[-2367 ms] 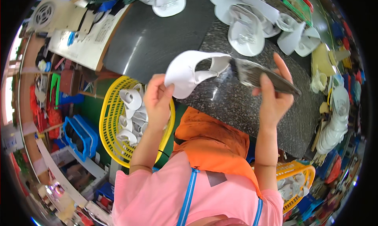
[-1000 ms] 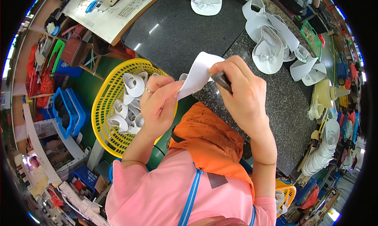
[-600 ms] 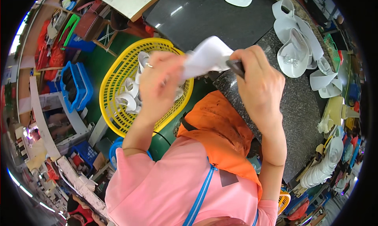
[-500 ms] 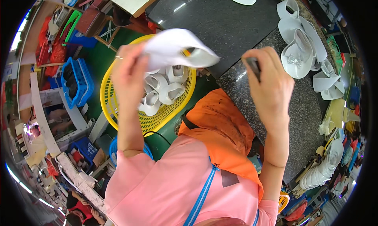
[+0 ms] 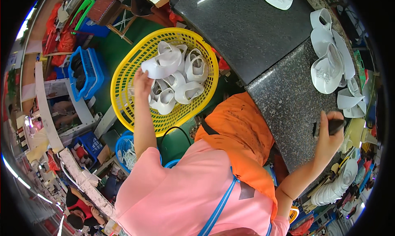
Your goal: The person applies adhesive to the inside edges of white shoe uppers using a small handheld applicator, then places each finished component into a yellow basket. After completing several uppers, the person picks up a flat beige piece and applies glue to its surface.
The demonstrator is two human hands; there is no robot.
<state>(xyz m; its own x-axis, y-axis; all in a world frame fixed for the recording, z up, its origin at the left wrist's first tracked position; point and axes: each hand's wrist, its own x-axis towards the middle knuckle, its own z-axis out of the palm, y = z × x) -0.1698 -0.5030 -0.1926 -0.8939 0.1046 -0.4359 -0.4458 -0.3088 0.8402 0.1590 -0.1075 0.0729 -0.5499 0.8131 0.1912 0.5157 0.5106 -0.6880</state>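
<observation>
Over the yellow basket, my left hand [image 5: 142, 84] pinches the edge of a white shoe upper [image 5: 153, 68]. That upper rests against several other white shoe uppers [image 5: 189, 92] heaped in the basket. At the right edge of the speckled dark stone top, my right hand [image 5: 328, 136] is closed around a black tool [image 5: 336, 126]. Its dark rounded end sticks out on one side and a small dark part shows on the other; its exact kind I cannot make out.
The yellow basket [image 5: 123, 120] stands on the green floor, left of the dark worktop [image 5: 242, 26]. White uppers with a shiny ornament [image 5: 327, 69] lie along the worktop's far right edge. Blue baskets [image 5: 91, 77] stand at the left. White stacked pieces [image 5: 341, 178] sit at lower right.
My left hand has lowered the white upper into the yellow basket. My right hand has moved right and down over the stone top, still holding the black tool.
</observation>
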